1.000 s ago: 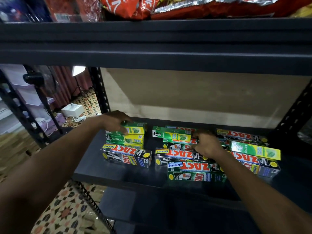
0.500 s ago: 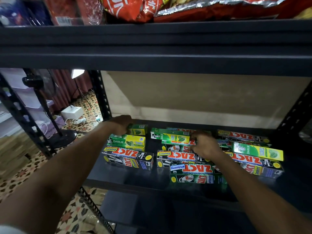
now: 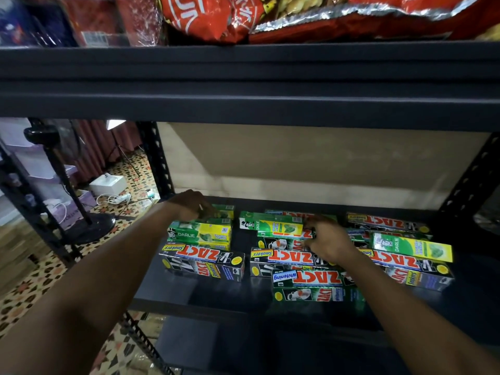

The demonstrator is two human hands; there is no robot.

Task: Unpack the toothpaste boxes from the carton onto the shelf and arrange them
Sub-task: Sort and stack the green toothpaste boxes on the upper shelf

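Black metal shelf (image 3: 189,296), head view: toothpaste boxes (image 3: 203,262), ZACT and Darlie, lie flat on it in three loose piles. Left hand (image 3: 193,205), shelf rear left, fingers curled round green box (image 3: 226,213). Right hand (image 3: 328,240), mid-shelf, pinches middle pile (image 3: 273,226) at its end; which box, unclear. Red snack bags (image 3: 194,17) on the tier above the shelf.

Toothpaste boxes (image 3: 205,262) flat on shelf (image 3: 167,289), seemingly three clusters.

You stand at a small shop's stock rack: a dark steel shelf (image 3: 189,293) carries many branded toothpaste boxes (image 3: 203,262), red snack bags (image 3: 194,17) crowd the tier above, and a patterned tile floor (image 3: 35,288) runs alongside.
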